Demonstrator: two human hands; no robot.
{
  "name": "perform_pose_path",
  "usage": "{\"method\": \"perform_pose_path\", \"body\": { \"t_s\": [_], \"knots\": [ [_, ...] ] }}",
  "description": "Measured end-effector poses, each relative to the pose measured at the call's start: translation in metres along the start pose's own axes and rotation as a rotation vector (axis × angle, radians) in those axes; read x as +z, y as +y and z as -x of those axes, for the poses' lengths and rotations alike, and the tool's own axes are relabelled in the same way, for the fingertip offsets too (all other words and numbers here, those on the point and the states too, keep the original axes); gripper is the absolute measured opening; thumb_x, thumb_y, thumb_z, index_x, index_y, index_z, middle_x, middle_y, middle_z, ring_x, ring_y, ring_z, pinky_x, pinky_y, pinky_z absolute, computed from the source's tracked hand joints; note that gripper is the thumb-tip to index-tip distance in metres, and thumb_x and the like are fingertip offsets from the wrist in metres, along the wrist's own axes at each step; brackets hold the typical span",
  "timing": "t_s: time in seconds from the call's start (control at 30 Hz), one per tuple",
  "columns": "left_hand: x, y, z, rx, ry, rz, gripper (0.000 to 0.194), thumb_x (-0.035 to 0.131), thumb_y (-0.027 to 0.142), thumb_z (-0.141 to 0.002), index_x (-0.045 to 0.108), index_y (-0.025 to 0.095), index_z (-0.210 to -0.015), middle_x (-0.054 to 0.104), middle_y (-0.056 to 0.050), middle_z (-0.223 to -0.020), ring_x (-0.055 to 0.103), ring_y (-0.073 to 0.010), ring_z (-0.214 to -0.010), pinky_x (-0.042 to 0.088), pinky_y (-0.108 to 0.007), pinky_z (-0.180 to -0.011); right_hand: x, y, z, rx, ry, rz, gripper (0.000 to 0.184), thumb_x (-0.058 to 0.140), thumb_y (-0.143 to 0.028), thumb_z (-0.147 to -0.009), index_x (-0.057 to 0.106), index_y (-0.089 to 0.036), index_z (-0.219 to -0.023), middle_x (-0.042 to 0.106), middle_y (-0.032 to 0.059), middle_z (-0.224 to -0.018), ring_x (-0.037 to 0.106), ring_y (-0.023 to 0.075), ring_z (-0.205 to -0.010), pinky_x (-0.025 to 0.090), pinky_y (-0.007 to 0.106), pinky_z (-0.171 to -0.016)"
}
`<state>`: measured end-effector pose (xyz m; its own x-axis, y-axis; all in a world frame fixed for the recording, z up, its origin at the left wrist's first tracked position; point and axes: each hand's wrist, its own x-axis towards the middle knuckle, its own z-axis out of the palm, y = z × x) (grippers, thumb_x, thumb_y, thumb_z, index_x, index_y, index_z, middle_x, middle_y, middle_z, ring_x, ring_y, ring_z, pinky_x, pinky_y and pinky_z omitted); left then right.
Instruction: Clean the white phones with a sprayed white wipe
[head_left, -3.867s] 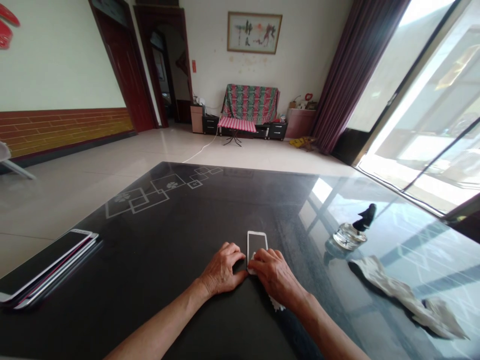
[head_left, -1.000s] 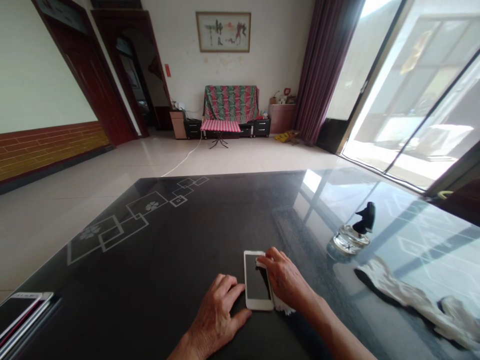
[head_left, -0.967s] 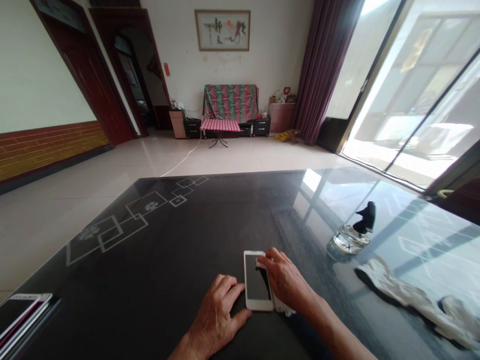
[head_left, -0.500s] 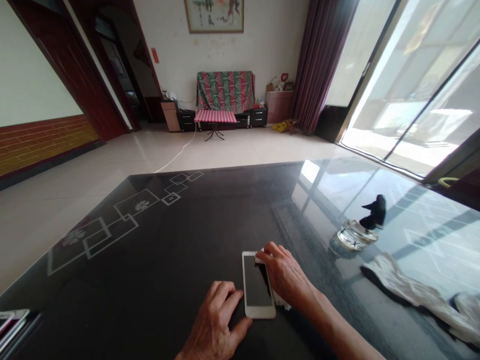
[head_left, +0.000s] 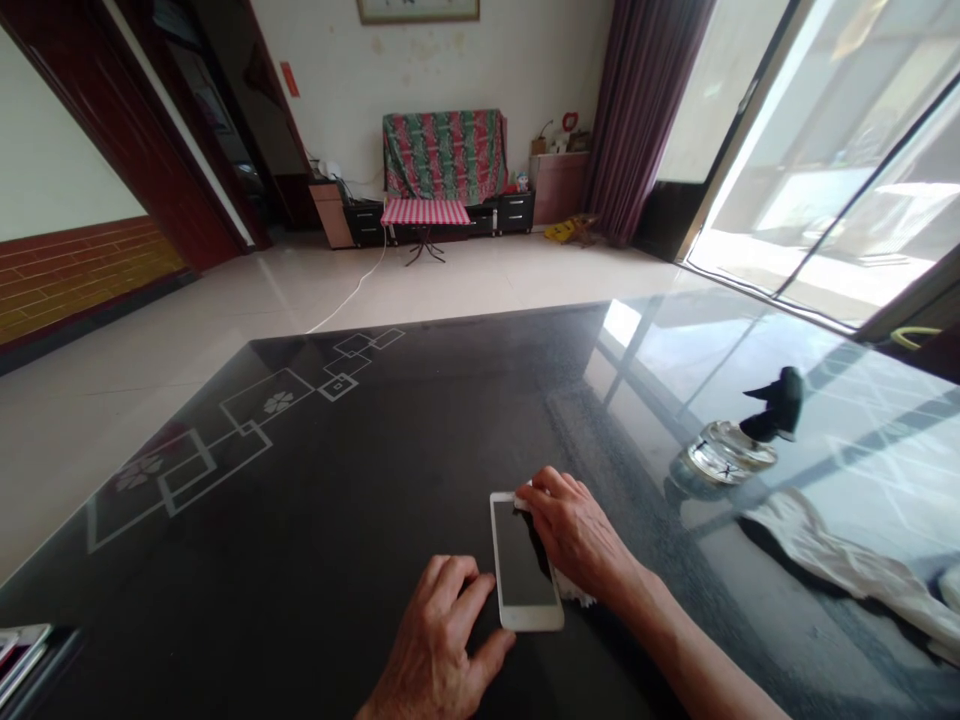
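A white smartphone [head_left: 527, 560] with a dark screen lies face up on the black glossy table [head_left: 315, 560]. My left hand [head_left: 448, 635] rests at its lower left, index finger against the side edge and thumb at the bottom corner, bracing it. My right hand [head_left: 574, 525] is closed over the phone's upper right, fingers pinching a white cloth [head_left: 577, 590] against the screen. Most of that cloth is hidden under the hand; a ragged edge shows below the palm.
At the right stand a clear glass spray bottle [head_left: 729, 455] with a black trigger head and a crumpled whitish glove or cloth [head_left: 847, 570]. Several phones [head_left: 26, 655] lie stacked at the left edge. Beyond the table is a low folding table [head_left: 425, 212] with a checked cover.
The view has tilted slightly down and shifted, so everything sits a little differently in frame. Both hands keep their places on the phone; the right fingers stay near its top edge.
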<state>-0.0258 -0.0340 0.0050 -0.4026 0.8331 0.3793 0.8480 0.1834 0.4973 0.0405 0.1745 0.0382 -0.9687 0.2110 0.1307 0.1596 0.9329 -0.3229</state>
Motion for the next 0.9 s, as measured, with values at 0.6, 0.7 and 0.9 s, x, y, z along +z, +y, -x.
{"method": "perform_pose_path", "body": {
  "t_s": [0.6,0.7,0.9],
  "knots": [
    [-0.006,0.004,-0.004,-0.056,-0.039,0.037,0.032,0.07,0.014,-0.072,0.062,0.018,-0.103,0.057,-0.009,-0.097,0.055,-0.0242,-0.088,0.055,-0.039,-0.075,-0.008,-0.022,0.023,-0.133,-0.198,-0.168,0.024,0.045,-0.018,-0.094,0.066,-0.026,-0.086,0.056,0.0012,-0.087,0.049,0.0159,-0.08,0.036,0.029,-0.077],
    [-0.005,0.003,-0.002,-0.052,-0.03,0.04,0.036,0.071,0.013,-0.071,0.062,0.018,-0.105,0.057,-0.009,-0.097,0.055,-0.024,-0.088,0.055,-0.039,-0.075,-0.009,-0.026,0.026,-0.138,-0.223,-0.16,0.022,0.047,-0.018,-0.092,0.066,-0.026,-0.082,0.057,0.0011,-0.087,0.049,0.0156,-0.079,0.034,0.03,-0.075],
    [-0.003,0.004,-0.002,-0.072,-0.031,0.054,0.031,0.071,0.013,-0.071,0.063,0.018,-0.101,0.057,-0.009,-0.097,0.054,-0.0241,-0.089,0.055,-0.039,-0.076,-0.003,-0.027,0.013,-0.096,-0.154,-0.066,0.021,0.049,-0.018,-0.091,0.068,-0.028,-0.088,0.057,0.003,-0.088,0.049,0.018,-0.082,0.032,0.033,-0.075]
  ]
}}
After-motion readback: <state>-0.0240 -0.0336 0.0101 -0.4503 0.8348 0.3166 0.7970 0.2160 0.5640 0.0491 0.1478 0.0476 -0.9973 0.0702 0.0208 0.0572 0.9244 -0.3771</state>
